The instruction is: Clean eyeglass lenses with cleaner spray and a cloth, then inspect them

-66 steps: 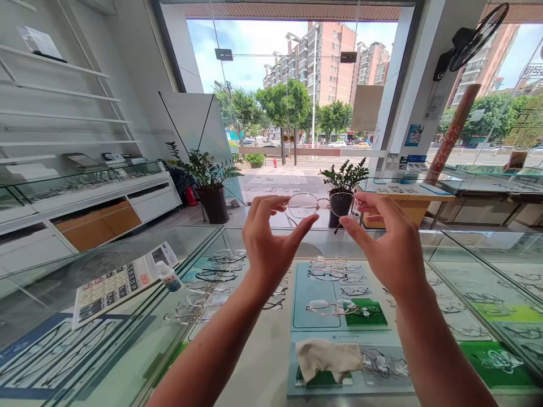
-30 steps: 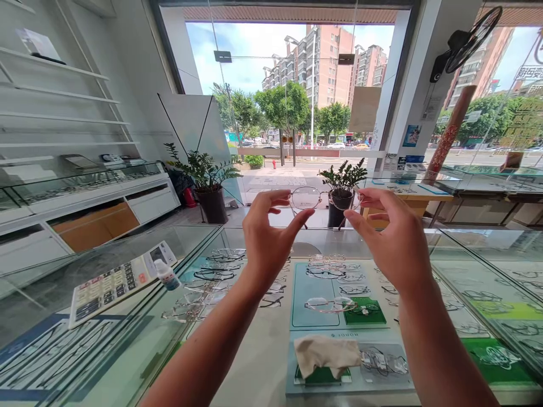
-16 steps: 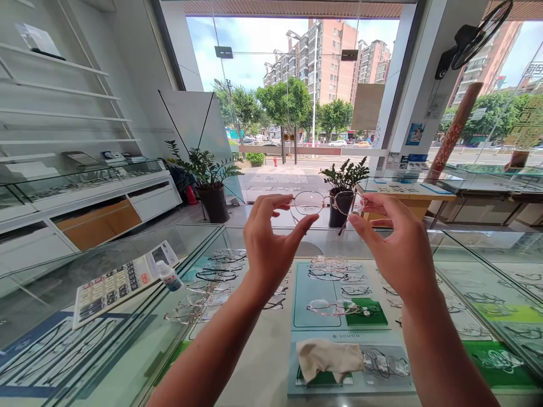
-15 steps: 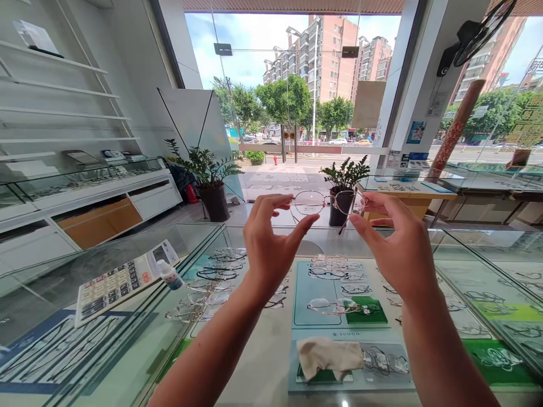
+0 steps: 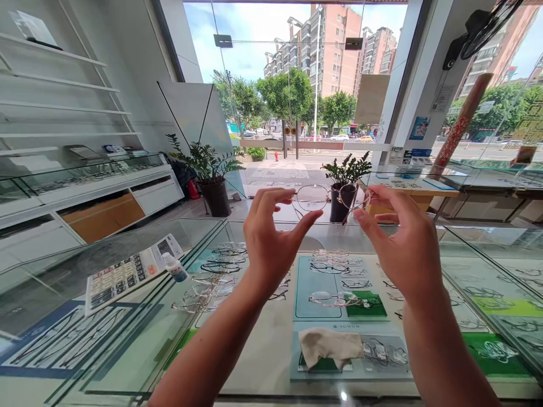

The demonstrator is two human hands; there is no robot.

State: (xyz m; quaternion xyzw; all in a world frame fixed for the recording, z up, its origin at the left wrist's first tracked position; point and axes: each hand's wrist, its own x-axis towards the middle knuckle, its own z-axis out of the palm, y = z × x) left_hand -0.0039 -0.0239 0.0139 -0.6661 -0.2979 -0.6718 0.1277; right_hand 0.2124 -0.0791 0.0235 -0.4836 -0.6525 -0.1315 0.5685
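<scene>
Two bare hands, left [image 5: 275, 240] and right [image 5: 403, 243], are holding a pair of thin-rimmed eyeglasses [image 5: 313, 198] by its opposite sides above a glass display case [image 5: 254, 362], where a beige cloth [image 5: 331, 346] (rumpled) is lying near rows of frames [image 5: 335, 263].

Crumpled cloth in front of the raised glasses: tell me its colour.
The cloth is plain beige, shown best in the head view.

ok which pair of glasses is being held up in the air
The round, thin-rimmed pair, between left hand and right hand; neither hand holds any other.
</scene>
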